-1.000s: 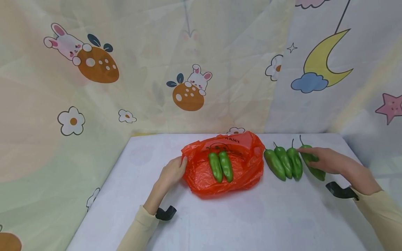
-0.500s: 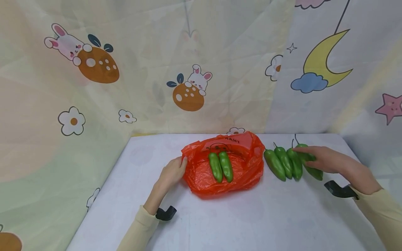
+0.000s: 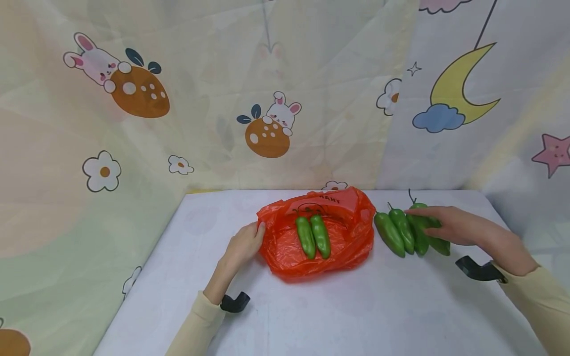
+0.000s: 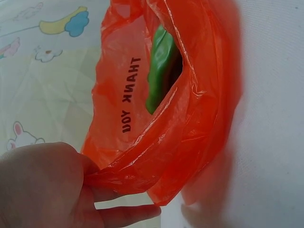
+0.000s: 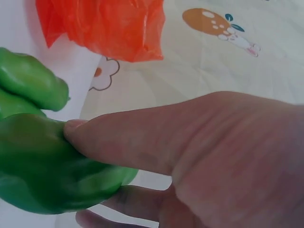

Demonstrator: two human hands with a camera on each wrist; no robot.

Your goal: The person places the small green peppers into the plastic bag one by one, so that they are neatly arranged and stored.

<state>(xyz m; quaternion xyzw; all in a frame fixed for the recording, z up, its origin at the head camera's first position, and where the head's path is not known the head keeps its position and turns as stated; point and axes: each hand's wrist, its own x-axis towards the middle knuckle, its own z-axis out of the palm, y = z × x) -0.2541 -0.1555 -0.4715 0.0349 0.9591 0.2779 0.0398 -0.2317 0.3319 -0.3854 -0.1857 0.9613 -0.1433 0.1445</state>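
Observation:
A red plastic bag (image 3: 296,271) lies with its mouth spread, two green peppers (image 3: 320,237) side by side inside. My left hand (image 3: 242,243) pinches the bag's left rim between thumb and fingers; in the left wrist view the bag's edge (image 4: 128,178) runs into that grip. At the right, my right hand (image 3: 465,226) holds another green pepper (image 5: 47,166), its thumb on top and fingers beneath. That held pepper partly covers the rightmost of three green peppers (image 3: 389,234) lying in a row beside the bag.
Everything stands on a white tabletop (image 3: 311,316). A patterned cloth backdrop (image 3: 213,123) rises behind it and along both sides. Each wrist carries a black mount (image 3: 236,302).
My right hand has moved left with its pepper, from beside the row to overlapping the row's rightmost pepper. The left hand and the bag have stayed still.

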